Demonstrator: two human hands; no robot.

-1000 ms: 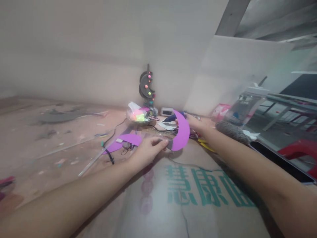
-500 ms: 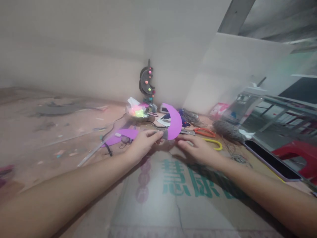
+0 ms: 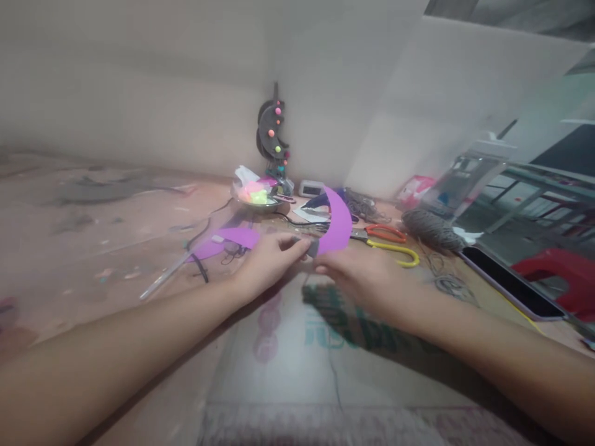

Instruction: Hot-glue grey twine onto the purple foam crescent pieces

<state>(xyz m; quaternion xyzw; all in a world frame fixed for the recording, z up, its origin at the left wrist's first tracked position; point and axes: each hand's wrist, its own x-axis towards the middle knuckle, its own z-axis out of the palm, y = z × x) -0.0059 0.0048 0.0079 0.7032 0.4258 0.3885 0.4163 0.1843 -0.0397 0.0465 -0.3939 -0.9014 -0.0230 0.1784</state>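
Pinching with my left hand [image 3: 274, 257], I hold the small grey end [image 3: 313, 249] of a purple crescent [image 3: 343, 223] between thumb and fingers; counting the clock as I see it, with twelve towards the wall, the crescent curves up at two o'clock from that hand, clear of the bench [image 3: 139, 266]. My right hand [image 3: 367, 272] is at three o'clock from the left, fingertips close by the crescent's lower end. It is blurred, and I cannot tell whether it touches the crescent or grips anything.

Both hands are above a printed board [image 3: 260, 387] with green characters. At ten o'clock from my left hand lie more purple pieces [image 3: 239, 235], and a clear stick [image 3: 162, 277] slants at nine. A bowl [image 3: 255, 209] with pink and yellow bits stands at eleven, in front of a dark ornament [image 3: 266, 133] dotted with coloured balls, upright by the wall at twelve. A small white device [image 3: 311, 188] is at one o'clock, near a dark blue tool [image 3: 318, 201] partly hidden by the crescent.

From my right hand, scissors [image 3: 370, 233] with orange and yellow handles lie at one o'clock, grey yarn [image 3: 432, 230] at two, and a phone [image 3: 511, 282] at three. A clear container [image 3: 471, 176] stands beyond the yarn.
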